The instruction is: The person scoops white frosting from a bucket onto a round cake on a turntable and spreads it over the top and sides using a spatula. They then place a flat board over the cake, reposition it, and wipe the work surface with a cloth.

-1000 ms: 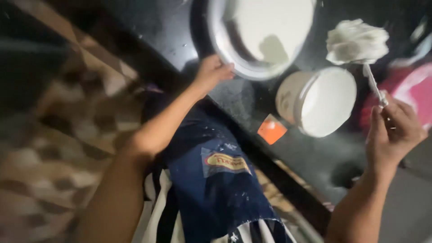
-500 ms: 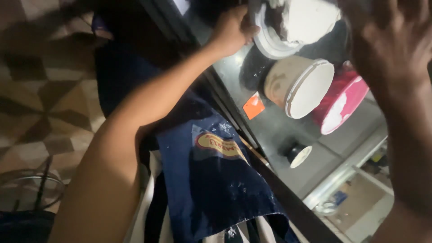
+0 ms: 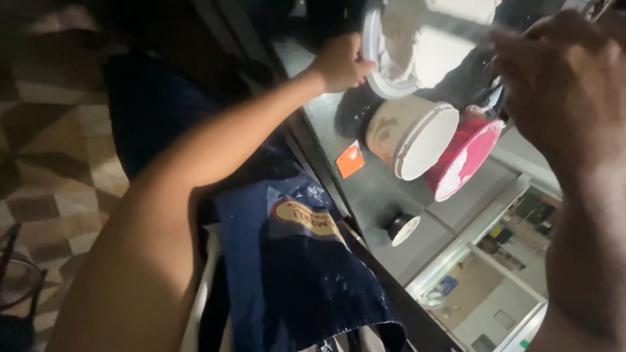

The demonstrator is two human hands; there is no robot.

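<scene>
My left hand [image 3: 339, 62] grips the near rim of a round metal bowl [image 3: 375, 62] with white contents, at the top of the head view. My right hand [image 3: 567, 91] is close to the camera at the upper right, blurred, its fingers curled over the bowl's right side. A thin pale utensil handle [image 3: 494, 103] shows just below its fingers; the utensil's head is hidden. Below the bowl a beige tub [image 3: 391, 127] with a white inside lies tilted against a pink tub [image 3: 469, 156].
A grey counter [image 3: 375, 195] carries an orange square piece [image 3: 350, 160] and a small dark cup [image 3: 401, 228]. My dark blue apron [image 3: 293, 274] hangs against the counter's edge. Patterned floor tiles [image 3: 45, 163] lie at left; shelves [image 3: 489, 287] show at lower right.
The view has swung and moved closer. My right hand went from beside the tubs up to the bowl, near the camera. My left hand has stayed on the bowl's rim.
</scene>
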